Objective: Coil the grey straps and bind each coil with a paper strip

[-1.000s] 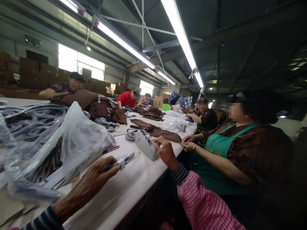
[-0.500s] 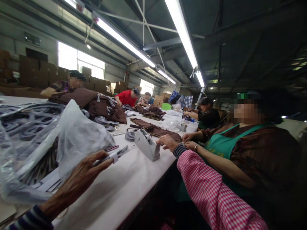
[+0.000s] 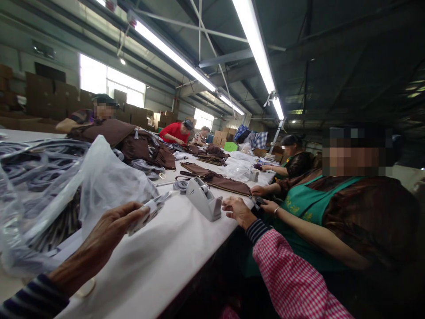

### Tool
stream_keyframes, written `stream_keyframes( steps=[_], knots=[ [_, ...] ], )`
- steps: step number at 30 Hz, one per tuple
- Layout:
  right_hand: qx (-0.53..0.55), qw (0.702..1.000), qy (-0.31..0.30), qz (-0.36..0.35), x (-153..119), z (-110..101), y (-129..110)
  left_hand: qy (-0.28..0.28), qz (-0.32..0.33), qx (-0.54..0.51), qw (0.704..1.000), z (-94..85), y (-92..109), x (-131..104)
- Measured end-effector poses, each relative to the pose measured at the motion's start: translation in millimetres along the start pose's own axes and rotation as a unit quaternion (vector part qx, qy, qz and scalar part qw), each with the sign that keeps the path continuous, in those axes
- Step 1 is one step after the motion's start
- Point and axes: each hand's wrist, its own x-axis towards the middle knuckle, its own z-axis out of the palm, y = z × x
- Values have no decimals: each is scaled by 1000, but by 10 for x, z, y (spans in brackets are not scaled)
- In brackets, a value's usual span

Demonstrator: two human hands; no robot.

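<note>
A white table bears a plastic bag and, right of it, a tape dispenser. The dispenser stands between the left hand and the right hand, just beside the right's bent fingers; whether they hold anything, I cannot tell. The left's fingers and thumb grip a small packet.
</note>
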Motion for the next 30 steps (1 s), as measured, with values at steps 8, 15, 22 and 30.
stream_keyframes(
  steps=[8, 15, 22, 30],
  knots=[
    [-38, 997, 45, -51, -61, 93, 259, -26, -64, -129, 989, 46, 67, -13],
    [-47, 993, -44, -104, -567, 366, 224, -27, -12, -101, 994, 130, 233, -145],
    [208, 952, -218, -44, -1298, 1329, -180, 7, 52, 24, 998, 200, 372, -280],
    [232, 953, -194, -32, -1311, 1598, -115, 44, 91, 59, 993, 267, 400, -328]
  ],
)
